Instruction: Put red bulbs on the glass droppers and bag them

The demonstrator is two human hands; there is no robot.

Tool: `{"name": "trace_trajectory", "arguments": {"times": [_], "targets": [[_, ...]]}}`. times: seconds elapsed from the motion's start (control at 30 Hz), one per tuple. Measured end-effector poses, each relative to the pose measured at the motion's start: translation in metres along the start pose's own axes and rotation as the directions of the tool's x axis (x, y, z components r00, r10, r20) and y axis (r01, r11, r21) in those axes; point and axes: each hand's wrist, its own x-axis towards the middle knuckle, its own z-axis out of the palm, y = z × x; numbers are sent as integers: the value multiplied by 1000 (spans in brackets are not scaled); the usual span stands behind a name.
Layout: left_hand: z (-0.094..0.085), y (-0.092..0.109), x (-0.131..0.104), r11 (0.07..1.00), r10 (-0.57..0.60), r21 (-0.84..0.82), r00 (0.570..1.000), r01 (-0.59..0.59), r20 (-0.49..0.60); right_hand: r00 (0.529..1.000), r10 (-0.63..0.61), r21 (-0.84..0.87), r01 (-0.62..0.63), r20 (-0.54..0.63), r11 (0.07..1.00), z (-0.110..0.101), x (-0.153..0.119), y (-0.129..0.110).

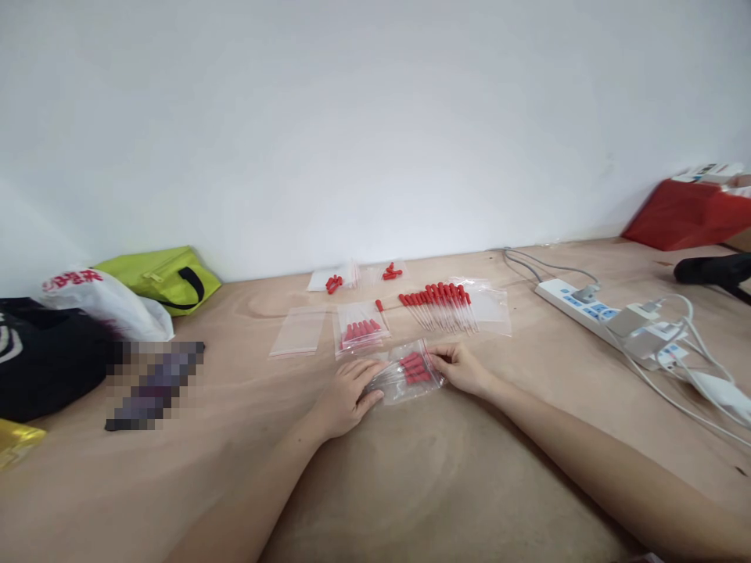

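A clear zip-lock bag holding several red-bulbed droppers lies sideways between my hands, its bulbs towards the right. My left hand grips the bag's left end, fingers over the top and thumb at the near side. At the other end, my right hand pinches the edge near the red seal line. Just beyond is a filled bag of droppers, with one loose dropper by its upper right corner. A row of loose droppers lies behind my right hand.
A flat clear bag lies left of the filled one. Red bulbs and more red bulbs sit on bags near the wall. At right are a power strip and cables; at left, a green bag and a black bag.
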Motion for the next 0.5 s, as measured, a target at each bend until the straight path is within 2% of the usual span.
{"name": "trace_trajectory", "arguments": {"times": [0.07,0.17,0.2,0.27,0.4,0.5], "targets": [[0,-1,0,1000,19,-7,1000,-19,-8,996,-10,-105,0,-89,995,-7,8,-1],[2,-4,-1,998,61,-10,998,-61,-23,941,-121,-408,-20,-317,913,-12,31,-11],[2,-4,-1,997,72,-10,997,-72,-27,932,-150,-495,-36,-329,868,-11,42,-16],[3,-5,0,996,83,-10,996,-83,-36,955,-123,-655,-88,-270,751,-3,65,-26],[2,-5,-1,996,87,-17,995,-87,-40,952,-69,-706,-171,-298,687,21,108,-39],[1,-3,-1,996,88,-25,995,-89,-38,954,-5,-729,-227,-301,646,34,129,-40]]}}
